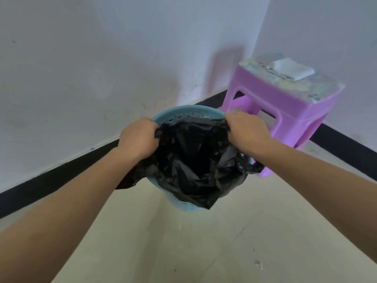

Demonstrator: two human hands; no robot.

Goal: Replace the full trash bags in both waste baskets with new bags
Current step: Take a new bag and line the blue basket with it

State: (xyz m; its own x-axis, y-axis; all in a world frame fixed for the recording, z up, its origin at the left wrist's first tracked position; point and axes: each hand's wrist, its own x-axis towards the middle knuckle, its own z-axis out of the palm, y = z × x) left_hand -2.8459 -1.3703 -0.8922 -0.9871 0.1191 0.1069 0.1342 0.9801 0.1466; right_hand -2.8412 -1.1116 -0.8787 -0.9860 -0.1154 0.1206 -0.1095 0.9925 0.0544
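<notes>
Head view looks down into a corner where 2 pale walls meet above a black skirting (51,180). A blue basket (184,113) stands on the floor (204,242) there, just beside a purple stool (285,113) to its right. A black bag (193,166) sits inside the basket, crumpled and dark in the middle. Its mouth is draped over the near rim and hangs down the front wall, while the far rim, with its row of slots, is bare.

Both bare forearms stretch forward from the lower corners and converge on the basket. The left hand (139,137) is at the left rim, back of the hand up, wrist straight, fingers curled tight around a bunch of the bag's edge. The right hand (246,131) is at the far right rim, knuckles up and fingers folded down, gripping the bag's edge there. The film is pulled across between the 2 hands. A loose loop of the bag hangs over the right rim, near a stool leg.

A folded white cloth (289,69) lies on the stool's patterned top.
</notes>
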